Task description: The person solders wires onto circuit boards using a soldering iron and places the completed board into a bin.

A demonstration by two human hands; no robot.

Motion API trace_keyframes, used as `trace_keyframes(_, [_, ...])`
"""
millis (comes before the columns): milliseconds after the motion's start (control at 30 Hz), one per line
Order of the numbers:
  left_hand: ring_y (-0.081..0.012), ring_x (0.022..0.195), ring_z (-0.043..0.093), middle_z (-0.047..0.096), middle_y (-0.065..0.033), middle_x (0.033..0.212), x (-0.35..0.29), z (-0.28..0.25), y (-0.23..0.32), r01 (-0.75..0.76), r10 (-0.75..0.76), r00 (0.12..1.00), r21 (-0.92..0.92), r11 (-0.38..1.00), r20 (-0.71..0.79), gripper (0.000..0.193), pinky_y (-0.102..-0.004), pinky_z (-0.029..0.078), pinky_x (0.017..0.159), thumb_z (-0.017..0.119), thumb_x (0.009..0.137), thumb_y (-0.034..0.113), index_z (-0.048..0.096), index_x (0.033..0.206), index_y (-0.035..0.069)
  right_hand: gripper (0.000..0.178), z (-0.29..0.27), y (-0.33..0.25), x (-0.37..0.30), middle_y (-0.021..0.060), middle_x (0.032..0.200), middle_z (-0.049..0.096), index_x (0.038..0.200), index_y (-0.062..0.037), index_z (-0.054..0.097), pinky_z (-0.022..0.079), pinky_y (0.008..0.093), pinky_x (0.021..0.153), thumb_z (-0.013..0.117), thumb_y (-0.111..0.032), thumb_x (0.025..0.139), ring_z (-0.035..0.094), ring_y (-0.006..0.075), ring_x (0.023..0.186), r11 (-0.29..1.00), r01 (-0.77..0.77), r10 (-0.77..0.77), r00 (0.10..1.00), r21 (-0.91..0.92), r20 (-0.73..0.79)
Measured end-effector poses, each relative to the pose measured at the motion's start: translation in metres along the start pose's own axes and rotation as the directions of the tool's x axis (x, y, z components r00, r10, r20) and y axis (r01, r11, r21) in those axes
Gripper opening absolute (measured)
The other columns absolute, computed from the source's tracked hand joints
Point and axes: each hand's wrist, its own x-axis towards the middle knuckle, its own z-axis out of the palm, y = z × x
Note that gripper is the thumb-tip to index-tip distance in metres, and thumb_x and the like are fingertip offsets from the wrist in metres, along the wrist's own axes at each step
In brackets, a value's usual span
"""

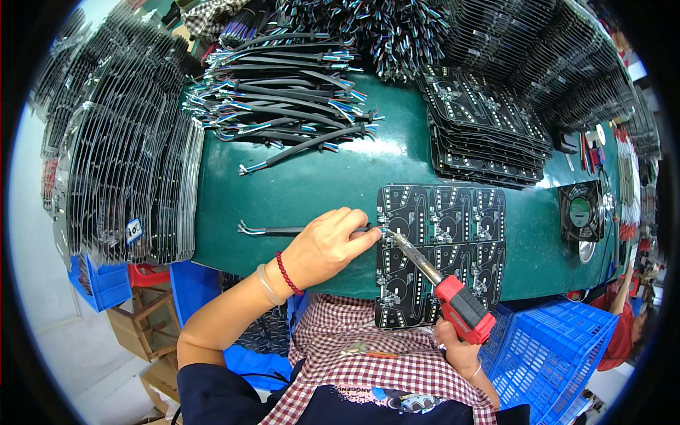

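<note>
Between the fingertips of my left hand (331,244), I pinch a black sheathed cable (280,231) that lies level, its loose wire ends fanned out at the left. The cable's other end meets the upper left part of a black circuit board panel (453,248) made of several joined boards. My right hand (457,348) is closed round the handle of a red and black soldering iron (464,310). The iron's metal tip points up and left, close to the wire end beside my left fingertips. Whether the tip touches the wire, I cannot tell.
Loose black cables (283,106) lie heaped on the green table (319,191). Stacked boards (489,134) stand at the back right, near a small fan (581,212). Upright racked boards (134,163) line the left. A blue crate (552,347) sits below the table's right edge.
</note>
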Motion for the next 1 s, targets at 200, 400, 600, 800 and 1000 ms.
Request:
trace_keyframes(200, [-0.0208, 0.071, 0.057, 0.055, -0.0071, 0.086, -0.001, 0.002, 0.0, -0.014, 0.014, 1.0, 0.001, 1.0, -0.012, 0.026, -0.0326, 0.05, 0.062, 0.064, 0.077, 0.004, 0.067, 0.103, 0.007, 0.014, -0.001, -0.006, 0.004, 0.0079, 0.067, 0.057, 0.095, 0.0036, 0.056, 0.044, 0.027, 0.051, 0.056, -0.01, 0.094, 0.054, 0.0132, 0.055, 0.99, 0.136, -0.134, 0.989, -0.035, 0.058])
trace_keyframes(400, [-0.0209, 0.071, 0.057, 0.056, -0.0072, 0.086, -0.001, 0.0, -0.002, -0.012, 0.012, 1.0, -0.017, 1.0, -0.011, 0.025, -0.0327, 0.05, 0.062, 0.065, 0.078, 0.004, 0.067, 0.103, 0.007, 0.013, -0.004, -0.006, -0.003, 0.0047, 0.08, 0.062, 0.095, -0.0043, 0.065, 0.048, 0.0314, 0.064, 0.069, -0.014, 0.088, 0.059, 0.0155, 0.07, 0.995, -0.053, 0.048, 0.997, 0.08, 0.066])
trace_keyframes(600, [-0.0207, 0.072, 0.057, 0.055, -0.007, 0.087, 0.0, 0.001, 0.0, -0.012, 0.012, 1.0, -0.004, 1.0, -0.006, 0.026, -0.0324, 0.05, 0.062, 0.064, 0.076, 0.004, 0.067, 0.102, 0.007, 0.016, -0.004, 0.006, -0.001, 0.0068, 0.083, 0.061, 0.095, -0.0044, 0.065, 0.048, 0.0315, 0.062, 0.072, -0.013, 0.084, 0.059, 0.0201, 0.068, 0.997, 0.023, -0.019, 0.998, -0.069, 0.067])
trace_keyframes(800, [-0.0205, 0.071, 0.056, 0.054, -0.007, 0.086, -0.001, 0.001, 0.001, -0.021, 0.021, 1.0, 0.009, 1.0, -0.005, 0.025, -0.0321, 0.05, 0.062, 0.066, 0.077, 0.003, 0.066, 0.102, 0.006, 0.015, -0.001, 0.012, 0.001, 0.0065, 0.078, 0.058, 0.09, -0.0047, 0.066, 0.047, 0.0309, 0.057, 0.074, -0.014, 0.081, 0.059, 0.0203, 0.064, 0.995, 0.081, -0.078, 0.996, -0.054, 0.048])
trace_keyframes(1000, [-0.0206, 0.071, 0.056, 0.054, -0.007, 0.087, -0.002, 0.002, 0.001, -0.031, 0.031, 1.0, 0.037, 0.999, -0.001, 0.024, -0.0321, 0.049, 0.062, 0.067, 0.077, 0.003, 0.066, 0.101, 0.005, 0.015, -0.005, 0.011, -0.001, 0.0084, 0.077, 0.06, 0.089, -0.005, 0.067, 0.047, 0.0326, 0.056, 0.074, -0.012, 0.077, 0.059, 0.0223, 0.062, 0.975, 0.106, -0.101, 0.994, -0.196, 0.035])
